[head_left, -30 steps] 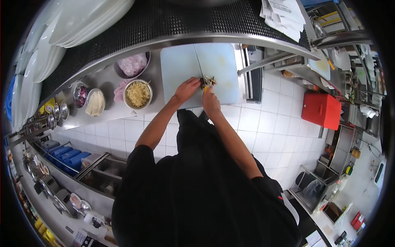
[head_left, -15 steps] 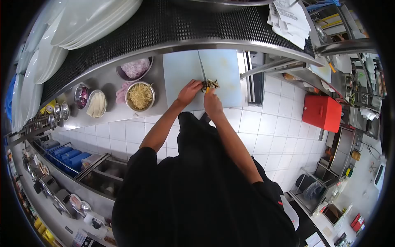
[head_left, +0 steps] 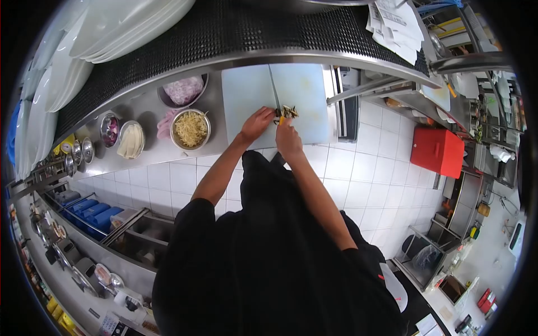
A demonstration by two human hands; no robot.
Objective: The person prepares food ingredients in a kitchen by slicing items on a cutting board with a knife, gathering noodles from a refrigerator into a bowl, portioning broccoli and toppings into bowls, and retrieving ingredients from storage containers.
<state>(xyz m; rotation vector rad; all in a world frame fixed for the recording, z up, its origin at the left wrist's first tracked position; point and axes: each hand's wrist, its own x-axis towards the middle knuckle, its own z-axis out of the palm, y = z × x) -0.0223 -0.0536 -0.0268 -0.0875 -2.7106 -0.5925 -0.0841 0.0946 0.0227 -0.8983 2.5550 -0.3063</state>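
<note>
My right hand point(head_left: 289, 140) is closed round the yellow handle of a knife point(head_left: 274, 89), whose long blade points away from me over the pale blue cutting board point(head_left: 244, 89). Right of the blade lies a small heap of dark and pale cut food point(head_left: 290, 112); its kind is too small to make out. Close against the blade's left side, my left hand point(head_left: 259, 123) has its fingers bent together over dark food, mostly hidden under the fingertips.
Left of the board stand a bowl of bean sprouts point(head_left: 191, 130), a bowl with a pinkish bagged content point(head_left: 184, 91), a dish of pale slices point(head_left: 131, 141) and a bowl of purple pieces point(head_left: 110, 130). A shelf edge point(head_left: 246, 58) overhangs the counter's far side.
Both hands stay almost in place at the board. The knife's blade and handle have shifted very slightly, and the heap of cut food looks a little rearranged.
</note>
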